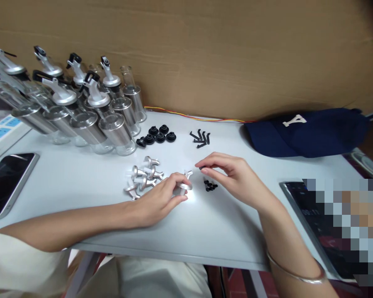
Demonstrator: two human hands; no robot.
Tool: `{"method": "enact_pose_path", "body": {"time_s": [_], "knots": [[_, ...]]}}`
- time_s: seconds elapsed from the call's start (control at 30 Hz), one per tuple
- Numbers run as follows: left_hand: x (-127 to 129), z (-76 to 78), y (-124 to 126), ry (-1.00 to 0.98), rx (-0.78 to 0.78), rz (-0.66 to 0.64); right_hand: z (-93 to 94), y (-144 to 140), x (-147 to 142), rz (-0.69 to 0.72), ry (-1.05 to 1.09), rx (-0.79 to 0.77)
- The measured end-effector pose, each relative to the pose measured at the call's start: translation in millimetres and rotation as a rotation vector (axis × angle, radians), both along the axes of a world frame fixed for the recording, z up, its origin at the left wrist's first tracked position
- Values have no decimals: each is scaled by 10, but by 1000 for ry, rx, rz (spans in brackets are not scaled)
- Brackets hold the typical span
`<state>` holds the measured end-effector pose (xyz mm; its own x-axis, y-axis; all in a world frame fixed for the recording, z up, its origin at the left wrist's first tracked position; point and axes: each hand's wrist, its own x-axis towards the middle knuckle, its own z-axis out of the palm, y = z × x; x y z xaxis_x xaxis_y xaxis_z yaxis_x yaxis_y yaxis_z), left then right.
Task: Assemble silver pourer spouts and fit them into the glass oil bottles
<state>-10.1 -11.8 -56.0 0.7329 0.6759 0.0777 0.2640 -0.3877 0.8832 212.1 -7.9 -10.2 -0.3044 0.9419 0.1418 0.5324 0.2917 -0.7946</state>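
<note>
My left hand (160, 198) lay low on the pale table (81, 182), its fingers curled and clamped around a silver spout cap (184, 187), whose nozzle tip stuck out just above the fingertips. My right hand (233, 176) hovered just beside it, thumb and forefinger pinched together on a tiny black part (202, 167) (too small for me to make out its shape). Directly beneath that hand sat a small cluster of black screws (210, 185), touching the table and near the cap.

Just left of my left hand lay a loose pile of spout caps (143, 177), several touching one another. Farther back I saw a group of black rubber stoppers (157, 135) and, well apart to their right, a few black levers (200, 138). Finished glass-and-steel bottles (90, 111) stood and leaned in a crowd at the rear left, against the brown board wall. A dark phone (8, 182) rested at the left edge, a navy cap (307, 132) at the rear right, and a tablet (301, 207) at the right, partly blurred. A thin bangle (294, 273) circled my right wrist.
</note>
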Motion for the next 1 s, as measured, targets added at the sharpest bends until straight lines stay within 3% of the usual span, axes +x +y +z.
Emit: {"method": "enact_pose_path", "body": {"time_s": [0.6,0.87,1.0], "knots": [[-8,54,11,25,75,-82,-42,-27,-121,71,47,106],[4,50,12,40,120,-112,-14,-35,-148,80,86,6],[-9,38,-1,26,162,-118,9,-42,-116,117,142,-130]]}}
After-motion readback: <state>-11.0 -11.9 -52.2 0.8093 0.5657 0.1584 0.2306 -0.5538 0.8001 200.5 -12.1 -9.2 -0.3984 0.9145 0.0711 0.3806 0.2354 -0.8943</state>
